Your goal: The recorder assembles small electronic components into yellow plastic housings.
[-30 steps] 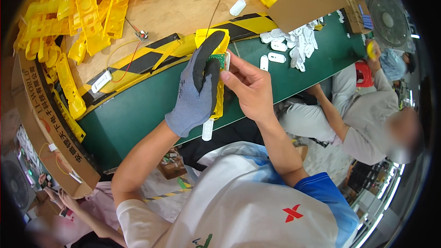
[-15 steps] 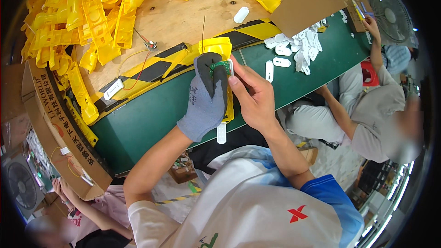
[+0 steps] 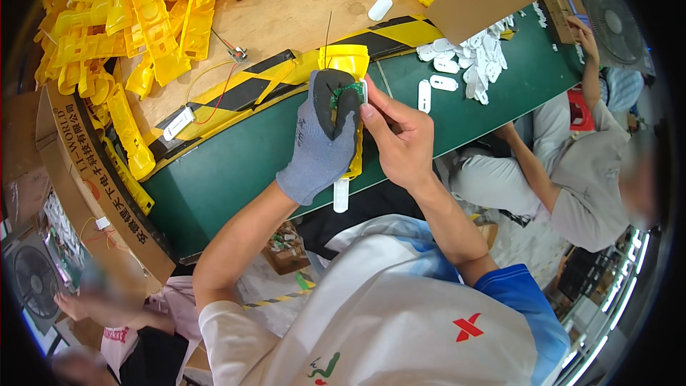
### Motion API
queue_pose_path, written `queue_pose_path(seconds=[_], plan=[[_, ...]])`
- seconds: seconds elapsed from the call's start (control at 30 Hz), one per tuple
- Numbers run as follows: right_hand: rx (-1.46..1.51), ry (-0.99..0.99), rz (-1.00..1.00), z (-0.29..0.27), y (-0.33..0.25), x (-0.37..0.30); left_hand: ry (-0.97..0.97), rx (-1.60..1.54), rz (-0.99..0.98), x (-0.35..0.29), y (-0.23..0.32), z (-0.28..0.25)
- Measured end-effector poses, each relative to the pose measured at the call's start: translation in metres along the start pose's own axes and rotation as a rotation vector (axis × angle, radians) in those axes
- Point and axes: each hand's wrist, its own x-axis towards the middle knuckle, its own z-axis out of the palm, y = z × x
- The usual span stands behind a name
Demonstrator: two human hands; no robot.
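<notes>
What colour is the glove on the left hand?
Glove: blue-grey, with black toward its finger end; shows best in the head view.

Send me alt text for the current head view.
The gloved left hand holds a yellow plastic casing and green circuit board, while the bare right hand holds a white part at the board's edge. Beyond, more yellow casings are heaped at left; white oval covers lie at right on a green tabletop.

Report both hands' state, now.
Left hand: gloved, closed around a yellow plastic part and green circuit board.
Right hand: bare, pinching a white piece beside the board.
</notes>
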Motion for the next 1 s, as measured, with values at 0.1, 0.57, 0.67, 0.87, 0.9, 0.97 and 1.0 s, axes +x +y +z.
queue_pose_path(seconds=[0.1,0.57,0.67,0.87,0.9,0.97,1.0], plan=[[-0.151,-0.005,-0.173,0.002,-0.009,0.003,0.0,0.099,0.12,0.002,0.002,-0.005],[-0.012,-0.468,0.239,-0.082,-0.058,-0.063,-0.544,0.408,-0.144,-0.055,0.113,-0.016],[0.192,-0.377,0.08,-0.11,-0.031,-0.076,-0.263,0.188,-0.171,-0.075,0.095,-0.04],[-0.1,0.393,-0.089,-0.204,-0.002,-0.044,0.369,0.644,0.032,-0.027,0.065,-0.087],[-0.465,0.416,-0.024,-0.238,-0.006,-0.034,0.35,0.797,0.123,-0.015,0.065,-0.09],[-0.759,0.497,0.047,-0.271,-0.023,-0.008,0.326,0.954,0.225,0.005,0.057,-0.098],[-0.792,0.535,0.062,-0.285,-0.022,0.006,0.232,1.056,0.247,0.014,0.052,-0.101]])
